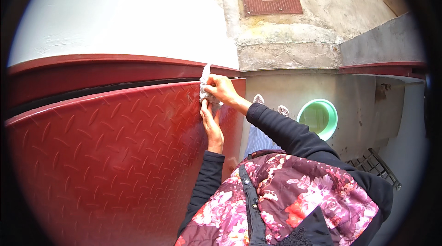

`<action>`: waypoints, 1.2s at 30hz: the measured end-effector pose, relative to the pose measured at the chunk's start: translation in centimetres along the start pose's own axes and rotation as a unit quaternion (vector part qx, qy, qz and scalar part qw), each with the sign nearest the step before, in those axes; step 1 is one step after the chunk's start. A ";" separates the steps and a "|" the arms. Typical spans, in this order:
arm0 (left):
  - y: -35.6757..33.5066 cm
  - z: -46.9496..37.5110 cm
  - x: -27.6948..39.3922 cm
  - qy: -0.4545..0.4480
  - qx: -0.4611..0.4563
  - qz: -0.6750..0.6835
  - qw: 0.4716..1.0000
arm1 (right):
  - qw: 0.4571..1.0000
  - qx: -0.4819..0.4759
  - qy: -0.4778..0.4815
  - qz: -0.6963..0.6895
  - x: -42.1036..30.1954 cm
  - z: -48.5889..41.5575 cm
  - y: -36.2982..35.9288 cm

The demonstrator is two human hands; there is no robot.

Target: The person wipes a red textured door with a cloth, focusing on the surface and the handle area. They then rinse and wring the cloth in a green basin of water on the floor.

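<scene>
A crumpled pale grey cloth point(204, 94) lies against the face of a red diamond-plate metal door point(131, 149), near the door's edge. My right hand point(222, 88) pinches the upper part of the cloth, and a thin tip of it sticks up past the door's rim. Lower down, my left hand point(212, 130) has its fingers and thumb around the bottom of the same cloth. The door's rim runs close beside the red metal frame point(103, 67), with a dark gap between them.
On the concrete floor point(355, 101) to my right stands a mint-green bucket point(334, 116) holding murky water. My shoes point(283, 110) are beside it. Past the threshold lies a red doormat point(250, 4) bearing writing. A dark metal rack point(374, 166) sits at the lower right. A white wall point(138, 14) rises beyond the frame.
</scene>
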State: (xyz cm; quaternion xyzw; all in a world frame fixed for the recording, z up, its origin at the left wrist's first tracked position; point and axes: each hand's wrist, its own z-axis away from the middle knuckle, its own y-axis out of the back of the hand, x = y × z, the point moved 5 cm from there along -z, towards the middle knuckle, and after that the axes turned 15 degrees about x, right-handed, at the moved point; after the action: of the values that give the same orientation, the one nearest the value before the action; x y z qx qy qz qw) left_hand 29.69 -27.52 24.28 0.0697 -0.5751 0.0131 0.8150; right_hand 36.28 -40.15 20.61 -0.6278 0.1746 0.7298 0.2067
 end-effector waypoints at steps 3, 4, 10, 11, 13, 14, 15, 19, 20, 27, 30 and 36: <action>-0.2 -0.5 0.6 -0.006 -0.008 -0.006 1.000 | 0.998 0.031 0.041 0.044 -0.1 -0.5 0.0; 0.1 -0.1 0.4 -0.001 -0.007 -0.009 1.000 | 0.998 0.037 0.003 0.059 -0.3 -0.3 0.2; -0.8 -1.9 -1.6 0.062 0.001 0.006 0.998 | 0.993 0.060 -0.031 0.097 4.9 -1.2 -0.9; -0.8 -1.7 -1.5 0.060 0.001 0.010 0.998 | 0.996 0.043 -0.033 0.077 4.8 -1.0 -0.8; -0.9 -0.7 -0.4 0.037 0.011 0.004 0.999 | 0.999 0.034 0.018 0.013 1.2 -0.4 0.2; -0.9 -0.5 -0.2 0.033 -0.005 0.004 0.999 | 0.998 0.051 0.022 0.035 1.7 -0.7 0.1; -0.8 -0.3 0.0 0.028 -0.017 0.004 0.999 | 0.996 0.064 0.027 0.056 2.0 -0.8 -0.1; -1.3 -1.7 -2.5 0.127 -0.011 0.010 0.992 | 0.981 0.054 -0.060 0.175 7.3 -1.0 -1.0; -1.1 -1.8 -2.8 0.131 -0.012 0.011 0.991 | 0.981 0.044 -0.086 0.168 8.1 -0.6 -1.3; -0.1 1.5 2.1 -0.031 0.008 0.022 0.999 | 0.999 0.010 0.031 -0.010 -1.7 0.6 -0.1; 0.0 2.4 4.9 -0.095 0.002 0.016 0.995 | 0.998 0.008 0.055 -0.036 -6.0 0.7 0.1; 0.4 0.5 1.1 0.012 0.005 0.034 0.999 | 0.993 0.054 -0.012 0.103 -0.9 0.1 -0.3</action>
State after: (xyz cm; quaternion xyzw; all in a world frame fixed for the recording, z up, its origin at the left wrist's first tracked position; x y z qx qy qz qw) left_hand 29.60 -27.24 25.51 0.0535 -0.5673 0.0444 0.8206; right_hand 36.48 -39.89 21.53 -0.5854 0.2753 0.7443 0.1662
